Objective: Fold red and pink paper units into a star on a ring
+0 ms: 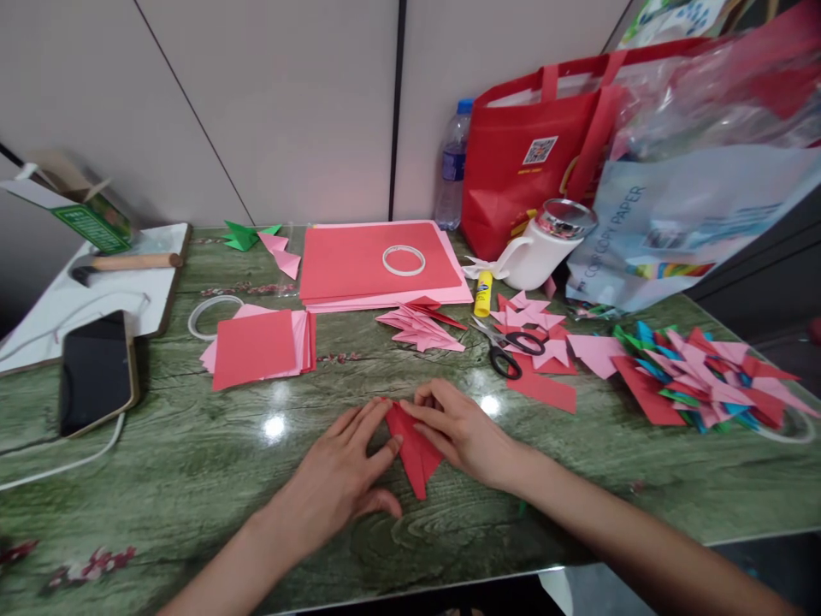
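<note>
A folded red paper piece (414,453), pointed toward me, lies on the green wood-grain table (192,462). My left hand (339,475) rests flat on its left side, fingers stretched along the fold. From the right, my right hand (458,428) presses its upper edge with fingers spread and fingertips down. Neither hand lifts the paper; both press it onto the table.
A stack of red and pink squares (260,346), large red sheets (378,261) with a tape ring (404,260), folded pink pieces (420,329), scissors (510,346), a glue stick (482,293), a white mug (545,244), a colourful folded pile (705,376), a phone (96,368), a red bag (532,162).
</note>
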### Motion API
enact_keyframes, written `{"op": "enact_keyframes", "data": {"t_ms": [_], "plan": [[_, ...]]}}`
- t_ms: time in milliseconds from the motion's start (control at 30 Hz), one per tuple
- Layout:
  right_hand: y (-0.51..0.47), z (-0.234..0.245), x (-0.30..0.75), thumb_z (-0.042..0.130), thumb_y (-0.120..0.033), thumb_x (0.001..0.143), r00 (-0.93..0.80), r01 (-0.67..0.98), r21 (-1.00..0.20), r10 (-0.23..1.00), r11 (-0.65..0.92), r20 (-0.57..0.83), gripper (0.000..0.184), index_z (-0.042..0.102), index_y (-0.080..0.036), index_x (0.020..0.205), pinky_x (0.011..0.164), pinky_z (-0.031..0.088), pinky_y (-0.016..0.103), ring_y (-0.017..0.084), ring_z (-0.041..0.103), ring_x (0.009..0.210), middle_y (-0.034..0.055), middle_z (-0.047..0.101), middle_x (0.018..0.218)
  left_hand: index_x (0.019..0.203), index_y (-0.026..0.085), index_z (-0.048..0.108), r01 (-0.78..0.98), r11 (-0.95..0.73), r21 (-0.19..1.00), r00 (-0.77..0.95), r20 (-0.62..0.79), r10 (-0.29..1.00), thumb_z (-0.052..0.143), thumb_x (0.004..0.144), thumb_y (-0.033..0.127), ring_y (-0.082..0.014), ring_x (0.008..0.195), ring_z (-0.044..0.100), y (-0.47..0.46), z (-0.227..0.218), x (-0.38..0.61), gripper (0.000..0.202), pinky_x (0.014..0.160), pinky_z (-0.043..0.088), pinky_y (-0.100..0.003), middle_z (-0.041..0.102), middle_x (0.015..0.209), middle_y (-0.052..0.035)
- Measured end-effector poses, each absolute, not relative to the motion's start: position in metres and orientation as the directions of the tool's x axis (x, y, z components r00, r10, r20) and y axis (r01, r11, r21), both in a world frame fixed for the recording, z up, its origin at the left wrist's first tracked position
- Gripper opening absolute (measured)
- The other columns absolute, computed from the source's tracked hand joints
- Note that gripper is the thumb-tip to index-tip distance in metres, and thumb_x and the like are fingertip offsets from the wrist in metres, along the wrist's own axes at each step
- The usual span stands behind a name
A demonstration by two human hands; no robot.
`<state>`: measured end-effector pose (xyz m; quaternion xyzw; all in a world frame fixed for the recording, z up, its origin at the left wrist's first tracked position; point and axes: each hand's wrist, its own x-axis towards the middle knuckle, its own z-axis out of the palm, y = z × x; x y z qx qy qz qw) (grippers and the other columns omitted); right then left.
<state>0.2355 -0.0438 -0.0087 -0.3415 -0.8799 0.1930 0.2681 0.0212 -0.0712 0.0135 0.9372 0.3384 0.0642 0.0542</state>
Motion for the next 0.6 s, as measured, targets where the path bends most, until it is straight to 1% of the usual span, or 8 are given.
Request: {"op": "enact_keyframes", "data": {"t_ms": [100, 167, 267, 367, 600], "plan": [[-0.049, -0.008, 0.237, 0.044, -0.014, 0.089, -0.623, 0.471, -0.53, 0.691, 0.705, 0.367, 0.032, 0.05, -0.018, 0.12, 0.075, 0.049, 0.033, 0.017, 0.049, 0.089, 0.0101, 0.052, 0.099, 0.111, 0.018, 0.057, 0.633, -0.753, 0.18, 0.753, 0.082, 0.653, 0.058, 0.07, 0.055, -0.0333, 0.124, 0.043, -0.069, 0.017, 0.022, 0.056, 0.093, 0.043, -0.05, 0.042, 0.136, -0.0218], [-0.052, -0.008, 0.237, 0.044, -0.011, 0.088, -0.612, 0.459, -0.536, 0.689, 0.709, 0.388, 0.034, 0.048, -0.018, 0.121, 0.077, 0.049, 0.033, 0.017, 0.05, 0.091, 0.0101, 0.053, 0.101, 0.112, 0.018, 0.056, 0.625, -0.753, 0.207, 0.756, 0.084, 0.65, 0.059, 0.07, 0.054, -0.0335, 0.124, 0.041, -0.068, 0.017, 0.022, 0.056, 0.094, 0.042, -0.05, 0.04, 0.138, -0.0214], [-0.054, -0.008, 0.238, 0.045, -0.01, 0.088, -0.613, 0.438, -0.539, 0.677, 0.72, 0.406, 0.032, 0.05, -0.021, 0.118, 0.08, 0.049, 0.034, 0.018, 0.051, 0.093, 0.0087, 0.055, 0.102, 0.113, 0.018, 0.056, 0.611, -0.756, 0.233, 0.762, 0.083, 0.642, 0.06, 0.07, 0.053, -0.034, 0.124, 0.041, -0.066, 0.016, 0.02, 0.056, 0.094, 0.042, -0.051, 0.04, 0.138, -0.021], [-0.054, -0.008, 0.241, 0.046, -0.012, 0.088, -0.623, 0.42, -0.54, 0.665, 0.729, 0.412, 0.027, 0.054, -0.019, 0.113, 0.081, 0.049, 0.035, 0.018, 0.052, 0.096, 0.0092, 0.057, 0.103, 0.116, 0.017, 0.055, 0.602, -0.761, 0.242, 0.765, 0.099, 0.636, 0.059, 0.07, 0.054, -0.0346, 0.124, 0.041, -0.067, 0.014, 0.018, 0.059, 0.094, 0.042, -0.052, 0.04, 0.138, -0.0214], [-0.055, -0.011, 0.246, 0.048, -0.013, 0.088, -0.654, 0.391, -0.534, 0.634, 0.75, 0.413, 0.027, 0.055, -0.016, 0.114, 0.086, 0.049, 0.036, 0.019, 0.051, 0.103, 0.0103, 0.06, 0.105, 0.119, 0.017, 0.053, 0.59, -0.778, 0.215, 0.78, 0.095, 0.618, 0.054, 0.073, 0.055, -0.034, 0.125, 0.041, -0.067, 0.01, 0.016, 0.059, 0.094, 0.043, -0.052, 0.044, 0.135, -0.0209]]}}
